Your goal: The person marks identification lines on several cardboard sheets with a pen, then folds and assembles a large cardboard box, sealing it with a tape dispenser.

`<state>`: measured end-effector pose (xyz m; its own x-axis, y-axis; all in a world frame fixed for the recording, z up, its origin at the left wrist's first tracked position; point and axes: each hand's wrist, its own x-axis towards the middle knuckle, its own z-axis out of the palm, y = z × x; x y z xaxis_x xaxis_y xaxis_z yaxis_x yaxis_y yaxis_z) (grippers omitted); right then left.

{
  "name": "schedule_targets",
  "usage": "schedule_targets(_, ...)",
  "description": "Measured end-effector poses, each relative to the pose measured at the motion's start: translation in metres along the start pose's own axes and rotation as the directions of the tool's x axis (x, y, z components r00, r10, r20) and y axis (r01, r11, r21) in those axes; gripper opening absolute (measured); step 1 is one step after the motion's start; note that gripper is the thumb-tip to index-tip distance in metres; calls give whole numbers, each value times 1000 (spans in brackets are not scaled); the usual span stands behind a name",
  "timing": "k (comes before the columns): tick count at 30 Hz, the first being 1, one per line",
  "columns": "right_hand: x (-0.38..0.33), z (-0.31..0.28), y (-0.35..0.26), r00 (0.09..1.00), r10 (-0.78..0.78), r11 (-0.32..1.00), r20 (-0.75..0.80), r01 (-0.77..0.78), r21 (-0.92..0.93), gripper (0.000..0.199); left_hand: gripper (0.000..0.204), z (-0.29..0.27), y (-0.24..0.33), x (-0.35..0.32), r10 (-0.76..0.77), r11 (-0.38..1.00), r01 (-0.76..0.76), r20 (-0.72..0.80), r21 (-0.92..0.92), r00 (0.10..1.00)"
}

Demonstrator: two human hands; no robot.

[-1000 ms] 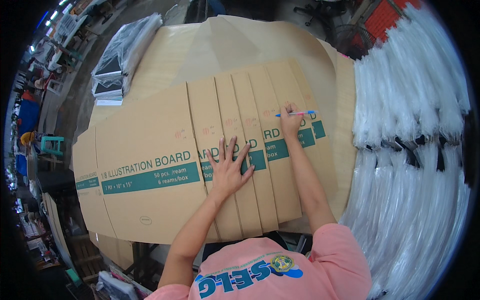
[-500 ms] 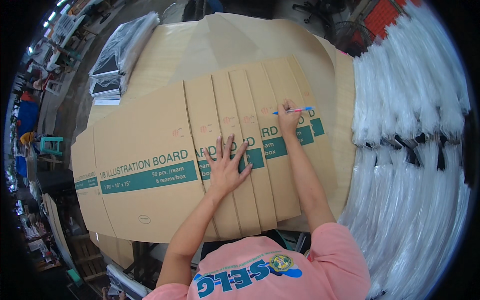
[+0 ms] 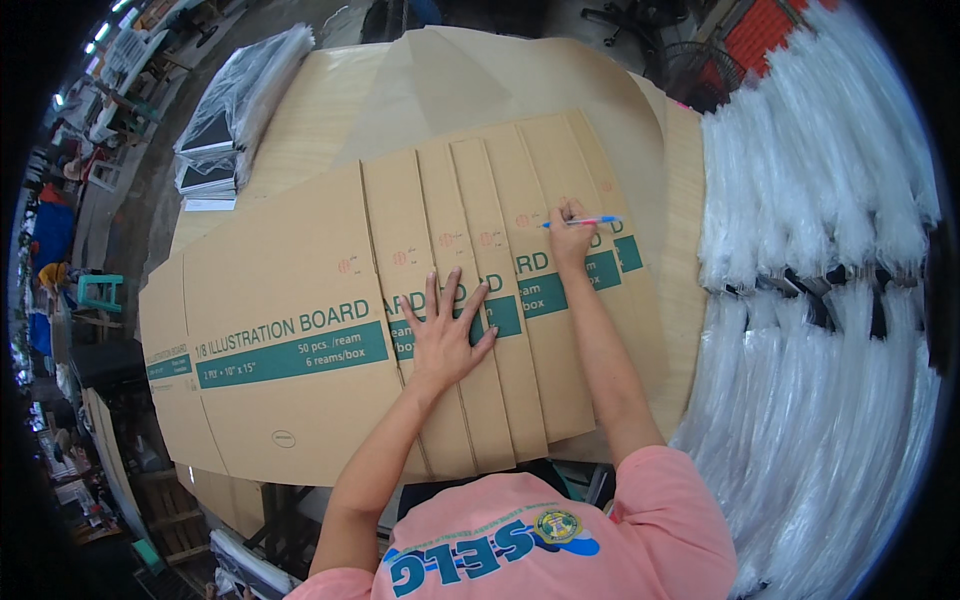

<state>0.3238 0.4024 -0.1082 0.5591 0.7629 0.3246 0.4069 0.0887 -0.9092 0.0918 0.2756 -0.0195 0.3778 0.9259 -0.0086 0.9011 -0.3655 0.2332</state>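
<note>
Flattened brown cardboard boxes (image 3: 300, 330) with a green printed band lie fanned over the table (image 3: 690, 280), filling the middle of the view. The right hand's fingers (image 3: 566, 212) are pinched together on a blue pen (image 3: 585, 222), its tip touching the cardboard toward 9 o'clock of the hand; the right hand (image 3: 570, 240) rests on the sheet at about 1 o'clock from the view's centre, with the forearm running straight down to a pink sleeve. The left hand (image 3: 445, 335) lies flat, palm down, all five fingers spread apart, pressing the overlapped sheets just below centre. At least five narrow overlapping panels show beside one wide panel at 9 o'clock. Bundles of clear plastic bags (image 3: 830, 330) are piled at 3 o'clock. At 11 o'clock sits a stack of plastic-wrapped dark sheets (image 3: 225, 130).
</note>
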Motion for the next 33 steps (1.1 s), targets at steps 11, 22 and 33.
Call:
schedule_targets(11, 53, -41, -11, 968, 247, 943, -36, -232, 238, 37, 71, 24, 48, 24, 94, 983, -96, -22, -158, 995)
schedule_targets(22, 72, -25, 35, 996, -38, 999, -86, 38, -4, 29, 68, 33, 66, 36, 108, 993, -107, 35, -48, 994)
schedule_targets(33, 70, -24, 27, 998, -39, 998, -57, 36, -47, 30, 68, 35, 66, 37, 101, 993, -99, 22, -58, 995)
